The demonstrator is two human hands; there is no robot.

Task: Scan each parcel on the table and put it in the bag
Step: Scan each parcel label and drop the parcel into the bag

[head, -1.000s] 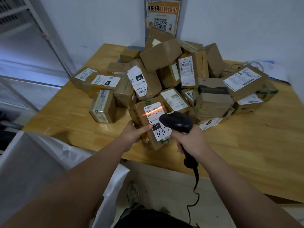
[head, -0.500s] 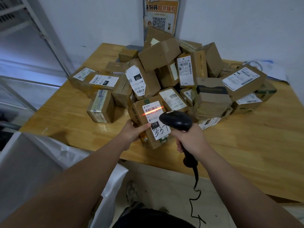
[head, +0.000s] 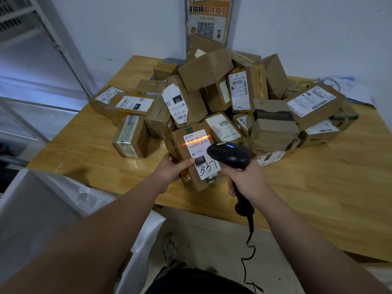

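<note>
Left hand (head: pixel 169 171): grips the near-left corner of the parcel (head: pixel 177 146), thumb laid across the top face at the edge of the label (head: pixel 200 154), fingers curled under the side. Right hand (head: pixel 247 180): closed round the grip of a black handheld scanner (head: pixel 229 154); a blue lamp is lit on the scanner head; its coiled cable (head: pixel 248 249) hangs to the floor.

Parcel: brown carton, tilted, label up, at the near edge of the table (head: pixel 318 187), directly in front of the pile of parcels (head: pixel 222 98); whether its lower end rests on the wood I cannot tell. An orange-red scan line (head: pixel 196 141) lies across the barcode at the top of the label.

Readable writing: on the held label, "010-010-L30-551"; below it a black box with "010"; below that, handwritten "3-3-" and a last stroke partly behind the scanner; the rest too small. On a carton in the pile (head: pixel 176 105), "122" in a black box and "122-122-007". On an upright carton further back (head: pixel 239 90), "502-602-12" over a barcode.

Bag (head: pixel 42 209): white, mouth open, at lower left, beside and below the near-left table edge; well apart from the held parcel.

Surface and room: pale wooden table top; white walls meeting in a corner behind the pile; a poster (head: pixel 207 20) with orange Chinese lettering and a QR code on the wall; a grey metal frame (head: pixel 63 39) at left; tiled floor.
</note>
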